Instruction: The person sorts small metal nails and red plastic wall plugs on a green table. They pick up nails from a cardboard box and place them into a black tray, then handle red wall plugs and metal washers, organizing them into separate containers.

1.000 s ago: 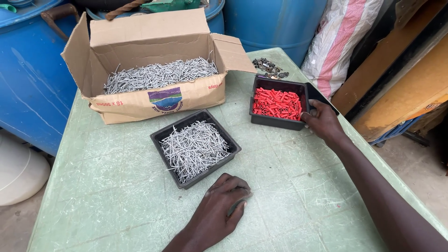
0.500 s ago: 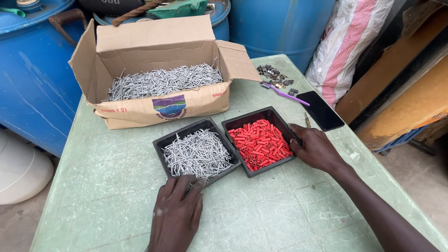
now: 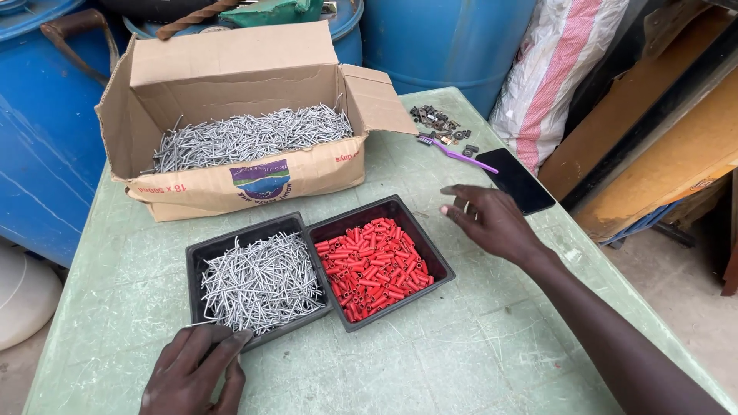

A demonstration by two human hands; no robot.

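- Two black trays sat side by side, touching, near the middle of the pale green table [image 3: 492, 361], in front of the person.
- One, the tray of nails [image 3: 201, 257], was heaped with thin silvery nails; it lay on the person's left.
- Its neighbour, the tray of red plugs [image 3: 440, 265], held a pile of short red tubes and stood at a slight angle to the table's edge.
- From where I stood, the left hand [image 3: 192, 373] rested palm down at the near rim of the tray of nails, fingers loosely together and bent, their tips touching the rim and the nails that spilled over it. It pinched nothing that I could see.
- His or her right hand [image 3: 492, 223] lay just beside the far right corner of the tray of red plugs, apart from it by a narrow gap, fingers stretched out and slightly spread, holding nothing.
- Behind the trays stood an open cardboard box [image 3: 246, 180], flaps up, its bottom covered with more of the same nails.
- Just beyond the right hand lay a dark phone [image 3: 516, 180], face up, near the table's right edge.
- Further back were a purple toothbrush [image 3: 455, 152] and a small scatter of dark metal bits [image 3: 438, 121], close to the box's right flap.
- Blue plastic drums [image 3: 446, 38] crowded round the far side of the table, and a striped woven sack [image 3: 550, 73] leaned at the right.
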